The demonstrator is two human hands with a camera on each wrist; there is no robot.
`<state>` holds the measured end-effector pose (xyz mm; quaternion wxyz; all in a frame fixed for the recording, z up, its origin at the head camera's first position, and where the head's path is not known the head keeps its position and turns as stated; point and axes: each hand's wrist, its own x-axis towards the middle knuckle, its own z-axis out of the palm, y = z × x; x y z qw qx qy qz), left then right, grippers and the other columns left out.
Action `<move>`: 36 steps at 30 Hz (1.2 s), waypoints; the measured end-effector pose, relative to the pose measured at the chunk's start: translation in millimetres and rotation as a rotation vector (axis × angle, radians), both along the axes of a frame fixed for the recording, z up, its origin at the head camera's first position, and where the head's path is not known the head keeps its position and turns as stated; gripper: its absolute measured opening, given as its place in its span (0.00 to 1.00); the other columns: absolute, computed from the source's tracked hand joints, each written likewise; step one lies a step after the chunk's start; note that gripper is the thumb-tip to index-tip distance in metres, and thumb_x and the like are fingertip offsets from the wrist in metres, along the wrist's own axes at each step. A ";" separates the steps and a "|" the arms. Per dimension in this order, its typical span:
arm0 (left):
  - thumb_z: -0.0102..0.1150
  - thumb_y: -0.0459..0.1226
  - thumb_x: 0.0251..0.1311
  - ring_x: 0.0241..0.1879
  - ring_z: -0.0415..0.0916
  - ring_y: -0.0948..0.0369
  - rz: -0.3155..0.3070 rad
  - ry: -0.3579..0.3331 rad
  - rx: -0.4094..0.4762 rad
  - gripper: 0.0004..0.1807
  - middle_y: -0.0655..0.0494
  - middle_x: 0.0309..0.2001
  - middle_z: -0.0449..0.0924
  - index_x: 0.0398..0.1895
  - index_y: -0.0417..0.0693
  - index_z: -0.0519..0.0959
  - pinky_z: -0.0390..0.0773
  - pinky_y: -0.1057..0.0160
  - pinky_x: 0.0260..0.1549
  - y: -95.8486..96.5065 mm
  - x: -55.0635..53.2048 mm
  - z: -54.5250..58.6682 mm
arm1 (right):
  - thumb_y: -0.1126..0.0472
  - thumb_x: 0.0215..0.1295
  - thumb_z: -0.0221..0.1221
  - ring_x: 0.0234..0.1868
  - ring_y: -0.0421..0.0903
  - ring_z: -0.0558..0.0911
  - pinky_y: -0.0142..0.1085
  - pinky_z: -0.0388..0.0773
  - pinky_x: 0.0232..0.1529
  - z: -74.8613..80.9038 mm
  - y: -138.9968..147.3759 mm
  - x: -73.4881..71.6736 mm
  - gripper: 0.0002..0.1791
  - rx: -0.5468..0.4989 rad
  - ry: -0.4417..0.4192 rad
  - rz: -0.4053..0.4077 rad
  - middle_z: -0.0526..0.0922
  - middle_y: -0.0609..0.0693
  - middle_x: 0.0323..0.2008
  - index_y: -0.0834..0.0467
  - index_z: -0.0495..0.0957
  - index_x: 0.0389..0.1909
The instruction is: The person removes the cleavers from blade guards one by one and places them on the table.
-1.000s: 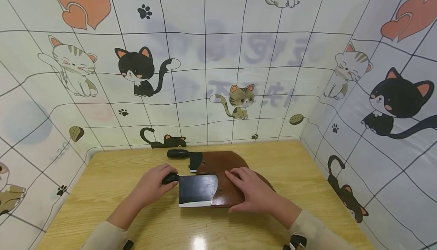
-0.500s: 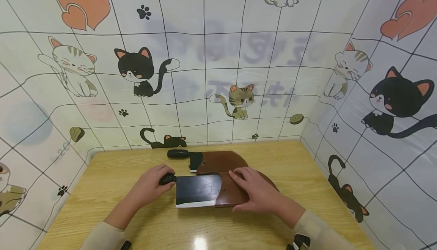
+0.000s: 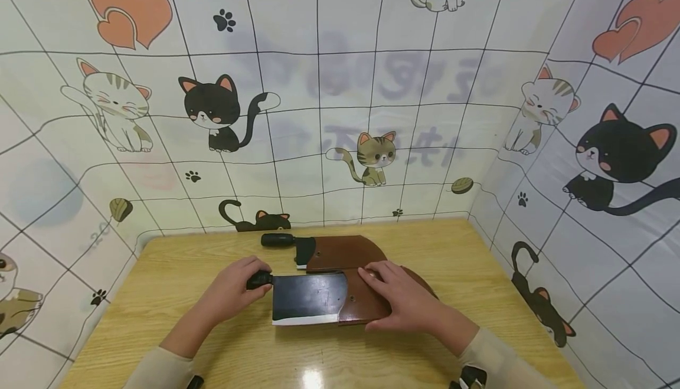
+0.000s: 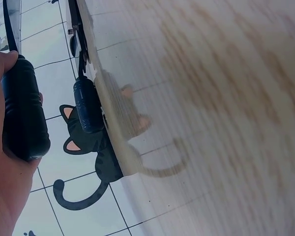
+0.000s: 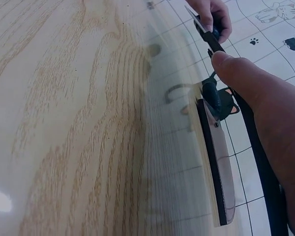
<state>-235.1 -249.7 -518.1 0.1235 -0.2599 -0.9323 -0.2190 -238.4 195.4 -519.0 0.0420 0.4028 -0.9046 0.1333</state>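
Fingers of my left hand (image 3: 231,287) curl round the black ribbed handle (image 4: 27,105) of a cleaver (image 3: 308,297). Its dark, broad blade with a bright lower edge sticks partway out of a brown leather sheath (image 3: 363,301). My right hand (image 3: 404,300) grips that sheath, thumb at the near edge and fingers at the far edge. In the right wrist view, the sheath is held raised over the table. The blade's tip end is hidden inside the leather. Just behind lies a second cleaver (image 3: 278,239), most of its blade covered by another brown sheath (image 3: 345,251).
The light wooden table (image 3: 175,265) has a glossy top with a light reflection near its front. A white grid-patterned cloth (image 3: 297,188) with cartoon cats rises behind it and along both sides.
The sheath has slid to the right with my right hand, and the cleaver has shifted slightly left. More of the blade shows. The second cleaver stays in place.
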 end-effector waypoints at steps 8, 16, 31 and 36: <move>0.80 0.43 0.67 0.46 0.81 0.62 -0.004 -0.002 -0.007 0.17 0.67 0.48 0.82 0.54 0.54 0.86 0.85 0.50 0.45 -0.8 -0.6 -1.2 | 0.26 0.56 0.78 0.78 0.51 0.65 0.57 0.71 0.73 1.1 1.4 1.2 0.65 0.005 0.005 0.013 0.66 0.51 0.79 0.53 0.63 0.88; 0.79 0.43 0.68 0.45 0.81 0.62 -0.001 -0.008 -0.007 0.17 0.68 0.47 0.81 0.55 0.53 0.86 0.85 0.51 0.45 -2.5 0.6 -0.3 | 0.27 0.57 0.78 0.78 0.51 0.65 0.58 0.71 0.73 3.8 1.4 2.2 0.65 -0.010 -0.011 0.018 0.66 0.51 0.79 0.53 0.62 0.88; 0.81 0.42 0.66 0.45 0.81 0.65 0.013 -0.007 0.029 0.15 0.72 0.48 0.82 0.52 0.58 0.86 0.84 0.53 0.44 -22.3 -0.1 -3.9 | 0.30 0.55 0.81 0.81 0.53 0.65 0.62 0.71 0.73 3.5 25.1 0.2 0.65 -0.066 -0.068 -0.006 0.64 0.47 0.82 0.49 0.61 0.89; 0.81 0.41 0.66 0.45 0.80 0.66 0.019 -0.017 0.030 0.15 0.74 0.46 0.81 0.51 0.62 0.85 0.84 0.53 0.44 -29.0 0.9 -5.4 | 0.32 0.56 0.81 0.80 0.52 0.66 0.61 0.71 0.73 4.7 31.7 -0.4 0.65 -0.069 -0.065 -0.013 0.64 0.46 0.81 0.49 0.61 0.89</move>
